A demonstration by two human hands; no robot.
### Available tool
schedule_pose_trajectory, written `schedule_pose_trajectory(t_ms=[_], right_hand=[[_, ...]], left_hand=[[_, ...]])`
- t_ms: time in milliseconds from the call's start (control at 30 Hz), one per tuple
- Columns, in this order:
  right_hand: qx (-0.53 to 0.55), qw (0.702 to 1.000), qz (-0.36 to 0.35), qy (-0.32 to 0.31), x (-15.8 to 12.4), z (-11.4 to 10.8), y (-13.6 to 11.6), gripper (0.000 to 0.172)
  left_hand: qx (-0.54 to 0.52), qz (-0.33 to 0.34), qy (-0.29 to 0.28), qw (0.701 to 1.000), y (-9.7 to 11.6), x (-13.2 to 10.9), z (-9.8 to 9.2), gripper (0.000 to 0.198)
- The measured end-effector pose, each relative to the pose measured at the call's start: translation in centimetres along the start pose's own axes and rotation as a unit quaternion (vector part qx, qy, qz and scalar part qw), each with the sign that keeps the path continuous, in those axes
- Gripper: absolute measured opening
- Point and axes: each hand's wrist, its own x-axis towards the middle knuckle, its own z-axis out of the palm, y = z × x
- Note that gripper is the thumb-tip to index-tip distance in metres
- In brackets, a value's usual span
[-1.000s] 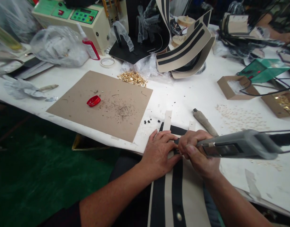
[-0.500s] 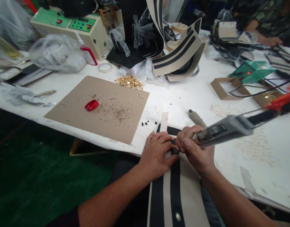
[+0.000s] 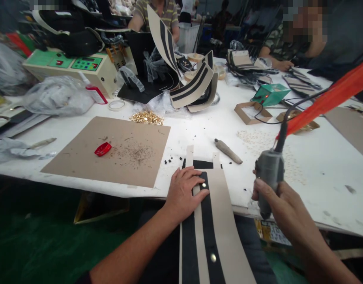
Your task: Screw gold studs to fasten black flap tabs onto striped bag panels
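A long beige panel with black stripes (image 3: 219, 221) hangs over the white table's near edge (image 3: 223, 130) and runs down towards me. Two small shiny studs sit in its middle black stripe. My left hand (image 3: 184, 193) lies flat on the panel's left side, fingers stretched out, fingertips beside the upper stud (image 3: 203, 185). My right hand (image 3: 280, 199) is wrapped round a grey corded hand tool (image 3: 267, 177), held upright to the right of the panel, tip pointing down at the table's edge.
A brown cardboard sheet (image 3: 110, 152) with a red cap (image 3: 102, 149) lies to the left, with a heap of gold studs (image 3: 146, 117) behind it. A short wooden-handled tool (image 3: 228, 151), more striped panels (image 3: 193, 85), a green-topped machine (image 3: 77, 67) and other people stand farther back.
My right hand has lifted the grey tool off the panel and swung it to the right, now upright. The upper stud shows where the tool was. My left hand stays flat.
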Motion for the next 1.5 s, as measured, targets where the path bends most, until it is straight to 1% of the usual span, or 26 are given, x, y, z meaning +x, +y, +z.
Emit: schedule_pose_trajectory(t_ms=[67, 100, 167, 233, 300, 333, 367, 400, 433, 500, 533, 567, 633, 700, 767, 833, 933, 1000, 1067, 1133, 1167, 1233, 1300, 1400, 1433, 1500], right_hand=[[-0.105, 0.99, 0.095, -0.001, -1.1, -1.6, 1.8, 0.045], [-0.138, 0.983, 0.125, -0.003, -1.7, -2.1, 2.6, 0.049], [-0.156, 0.978, 0.135, -0.003, -2.8, -3.0, 3.8, 0.054], [-0.164, 0.978, 0.122, 0.043, -4.1, -3.5, 4.2, 0.06], [-0.2, 0.965, 0.084, 0.149, -5.4, -3.8, 3.6, 0.064], [-0.222, 0.951, 0.053, 0.207, -6.0, -3.7, 3.0, 0.062], [-0.236, 0.94, 0.018, 0.245, -6.4, -3.5, 2.3, 0.056], [-0.232, 0.94, -0.016, 0.25, -6.5, -2.9, 1.6, 0.049], [-0.208, 0.952, -0.042, 0.221, -6.4, -2.1, 1.1, 0.043], [-0.122, 0.986, -0.06, 0.094, -5.3, 0.2, 0.5, 0.039], [-0.09, 0.994, -0.052, 0.027, -4.5, 1.6, 0.4, 0.041], [-0.075, 0.996, -0.037, -0.021, -3.6, 3.0, 0.4, 0.046], [-0.077, 0.994, -0.007, -0.072, -1.7, 5.5, 0.6, 0.06], [-0.085, 0.994, 0.012, -0.072, -0.5, 7.2, 0.7, 0.078], [-0.085, 0.995, 0.019, -0.052, 0.1, 7.9, 0.9, 0.089], [-0.074, 0.996, 0.024, -0.042, 0.2, 8.0, 0.9, 0.09], [-0.055, 0.996, 0.041, -0.057, 0.2, 7.6, 0.8, 0.084], [-0.046, 0.995, 0.046, -0.075, 0.2, 7.4, 0.6, 0.073], [-0.033, 0.995, 0.03, -0.089, 0.1, 7.4, 0.4, 0.046], [-0.009, 0.995, -0.035, -0.09, -0.4, 7.7, 0.4, 0.017], [0.001, 0.993, -0.087, -0.085, -0.8, 7.8, 0.5, 0.014], [0.009, 0.978, -0.197, -0.072, -1.7, 8.2, 0.8, 0.028], [0.0, 0.961, -0.267, -0.064, -2.4, 8.5, 1.1, 0.039], [-0.008, 0.954, -0.293, -0.061, -3.1, 8.6, 1.2, 0.041], [0.0, 0.955, -0.289, -0.072, -3.1, 8.4, 1.1, 0.04], [0.035, 0.955, -0.271, -0.12, -2.8, 7.6, 0.6, 0.033]], left_hand=[[0.001, 0.008, 0.009, 1.0, -0.1, -0.1, 0.1, 0.023], [0.002, 0.011, 0.013, 1.0, -0.1, -0.2, 0.2, 0.023], [0.005, 0.018, 0.018, 1.0, -0.2, -0.3, 0.2, 0.023], [0.007, 0.028, 0.02, 0.999, -0.4, -0.3, 0.1, 0.024], [0.002, 0.042, 0.02, 0.999, -0.5, -0.3, 0.1, 0.025], [-0.003, 0.051, 0.02, 0.998, -0.6, -0.3, 0.0, 0.025], [-0.007, 0.06, 0.022, 0.998, -0.7, -0.3, 0.0, 0.025], [-0.01, 0.067, 0.025, 0.997, -0.7, -0.3, 0.0, 0.026], [-0.012, 0.072, 0.031, 0.997, -0.8, -0.3, 0.0, 0.027], [-0.006, 0.073, 0.044, 0.996, -0.8, -0.3, 0.0, 0.032], [0.0, 0.069, 0.052, 0.996, -0.7, -0.4, 0.0, 0.035], [0.007, 0.063, 0.057, 0.996, -0.6, -0.4, -0.1, 0.039], [0.024, 0.049, 0.066, 0.996, -0.4, -0.6, -0.2, 0.049], [0.039, 0.032, 0.07, 0.996, -0.3, -0.8, -0.2, 0.061], [0.05, 0.018, 0.07, 0.996, -0.4, -0.9, -0.2, 0.074], [0.058, 0.007, 0.066, 0.996, -0.5, -0.7, -0.2, 0.085], [0.081, -0.007, 0.045, 0.996, -0.8, -0.1, -0.4, 0.094], [0.104, -0.012, 0.021, 0.994, -0.9, 0.4, -0.7, 0.095], [0.121, -0.007, -0.002, 0.993, -0.9, 1.0, -1.1, 0.094], [0.128, 0.004, -0.013, 0.992, -0.9, 1.3, -1.4, 0.094], [0.127, 0.011, -0.013, 0.992, -0.9, 1.4, -1.5, 0.093], [0.113, 0.025, -0.009, 0.993, -0.9, 1.4, -1.6, 0.089], [0.088, 0.037, 0.002, 0.995, -1.0, 1.2, -1.6, 0.08], [0.058, 0.058, 0.023, 0.996, -1.2, 1.0, -1.6, 0.055], [0.053, 0.065, 0.031, 0.996, -1.4, 0.9, -1.5, 0.047], [0.047, 0.078, 0.04, 0.995, -1.6, 0.9, -1.5, 0.038]])
